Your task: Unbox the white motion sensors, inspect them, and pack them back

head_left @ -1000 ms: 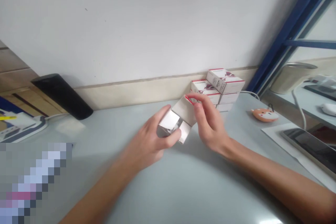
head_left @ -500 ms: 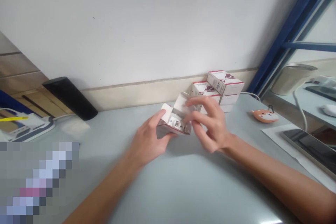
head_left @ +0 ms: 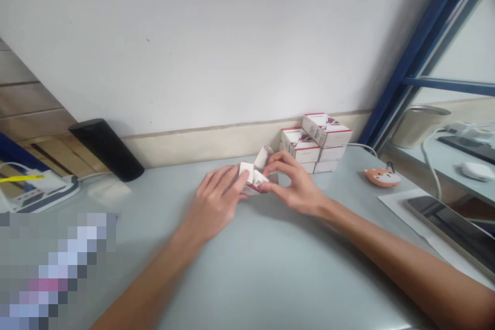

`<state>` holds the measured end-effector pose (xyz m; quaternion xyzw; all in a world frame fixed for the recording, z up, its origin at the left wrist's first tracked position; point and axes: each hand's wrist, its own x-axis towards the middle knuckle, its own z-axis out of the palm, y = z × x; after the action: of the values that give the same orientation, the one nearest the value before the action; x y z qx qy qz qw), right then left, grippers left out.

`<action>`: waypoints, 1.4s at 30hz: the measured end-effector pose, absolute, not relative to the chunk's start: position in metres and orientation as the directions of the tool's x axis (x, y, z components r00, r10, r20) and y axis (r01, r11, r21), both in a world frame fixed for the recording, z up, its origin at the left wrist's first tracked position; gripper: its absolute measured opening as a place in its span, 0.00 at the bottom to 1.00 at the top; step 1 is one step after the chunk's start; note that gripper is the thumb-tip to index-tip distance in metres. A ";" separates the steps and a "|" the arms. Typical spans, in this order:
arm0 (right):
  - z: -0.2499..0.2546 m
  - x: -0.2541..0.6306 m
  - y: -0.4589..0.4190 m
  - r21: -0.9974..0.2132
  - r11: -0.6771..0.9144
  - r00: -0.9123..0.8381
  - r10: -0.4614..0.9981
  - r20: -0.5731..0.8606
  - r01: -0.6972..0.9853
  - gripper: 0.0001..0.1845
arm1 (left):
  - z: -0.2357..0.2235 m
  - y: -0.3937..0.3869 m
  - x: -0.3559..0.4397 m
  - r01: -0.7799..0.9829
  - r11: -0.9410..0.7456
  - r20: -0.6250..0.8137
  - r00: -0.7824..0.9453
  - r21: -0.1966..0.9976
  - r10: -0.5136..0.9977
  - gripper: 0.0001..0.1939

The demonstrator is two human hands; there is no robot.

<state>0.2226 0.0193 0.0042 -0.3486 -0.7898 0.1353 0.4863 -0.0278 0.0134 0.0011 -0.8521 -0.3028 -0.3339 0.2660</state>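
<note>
A small white and red cardboard box (head_left: 246,169) lies tilted between my hands at the middle of the desk, its flaps open. My left hand (head_left: 214,201) is closed around the box's left side, with the thumb over a white flap. At the box's open end my right hand (head_left: 296,183) pinches a small white part (head_left: 260,179), which sticks partly out of the box. What kind of part it is, I cannot make out. Behind my right hand stand several like boxes (head_left: 328,131), stacked against the wall.
A black cylinder (head_left: 106,149) leans at the back left beside a power strip (head_left: 42,193). To the right lie an orange animal-faced pouch (head_left: 382,177) and a phone (head_left: 448,221) on white paper. A blue frame (head_left: 410,62) borders the desk's right side.
My right hand has moved in from above the open box and closed on the white part. That part has tilted and come partly out. My left hand still grips the box.
</note>
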 end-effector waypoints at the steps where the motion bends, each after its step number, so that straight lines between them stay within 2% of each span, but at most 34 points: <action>1: 0.008 0.225 0.020 -0.576 0.699 -0.231 0.699 0.677 0.424 0.10 | 0.000 0.015 -0.029 0.712 -0.661 0.734 0.578 -0.239 0.357 0.29; 3: 0.015 0.234 0.025 -0.587 0.640 -0.075 0.705 0.706 0.496 0.11 | -0.003 0.018 -0.033 0.755 -0.622 0.745 0.533 -0.205 0.401 0.27; 5: 0.021 0.247 0.033 -0.558 0.530 0.081 0.675 0.734 0.639 0.13 | -0.005 0.022 -0.037 0.789 -0.591 0.753 0.489 -0.167 0.439 0.25; 7: 0.022 0.261 0.043 -0.487 0.384 0.138 0.658 0.740 0.785 0.15 | -0.006 0.024 -0.040 0.797 -0.586 0.757 0.473 -0.148 0.451 0.25; 10: 0.018 0.276 0.054 -0.323 0.243 0.087 0.662 0.744 0.915 0.11 | -0.006 0.024 -0.041 0.785 -0.601 0.748 0.488 -0.151 0.450 0.25; 13: 0.012 0.280 0.058 -0.168 0.187 0.010 0.641 0.767 0.968 0.15 | -0.006 0.024 -0.040 0.780 -0.608 0.732 0.500 -0.148 0.463 0.25; 16: 0.011 0.277 0.056 -0.101 0.153 -0.018 0.630 0.776 0.983 0.17 | -0.007 0.025 -0.040 0.783 -0.608 0.744 0.481 -0.128 0.463 0.25; 19: 0.016 0.265 0.047 -0.132 0.237 -0.017 0.537 0.843 0.962 0.15 | -0.009 0.027 -0.041 0.780 -0.613 0.767 0.469 -0.128 0.437 0.26; 21: 0.020 0.253 0.036 -0.090 0.426 -0.153 0.505 0.850 0.900 0.12 | -0.010 0.027 -0.041 0.770 -0.621 0.777 0.478 -0.146 0.410 0.26; 24: 0.019 0.232 0.020 0.019 0.715 -0.529 0.499 0.687 0.698 0.13 | -0.008 0.026 -0.039 0.754 -0.634 0.800 0.482 -0.171 0.357 0.28; 27: 0.010 0.220 0.014 0.018 0.788 -0.662 0.504 0.555 0.615 0.17 | -0.005 0.025 -0.036 0.722 -0.657 0.805 0.514 -0.218 0.297 0.28; 30: 0.001 0.220 0.017 0.031 0.758 -0.627 0.515 0.585 0.651 0.10 | -0.003 0.024 -0.035 0.704 -0.675 0.789 0.535 -0.221 0.301 0.26; 35: 0.013 0.242 0.028 0.100 0.716 -0.540 0.419 0.729 0.691 0.13 | -0.006 0.026 -0.037 0.763 -0.627 0.805 0.466 -0.155 0.368 0.27; 39: 0.033 0.273 0.038 0.042 0.396 -0.240 0.466 0.851 0.917 0.10 | -0.007 0.026 -0.036 0.757 -0.635 0.814 0.460 -0.151 0.354 0.27; 42: 0.036 0.288 0.046 0.018 0.209 -0.130 0.535 0.835 0.978 0.13 | -0.007 0.026 -0.036 0.743 -0.652 0.807 0.473 -0.150 0.353 0.26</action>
<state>0.2884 0.0462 0.0360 -0.5504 -0.6873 -0.3043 0.3635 -0.0355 0.0259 -0.0070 -0.8210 -0.3337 -0.3899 0.2501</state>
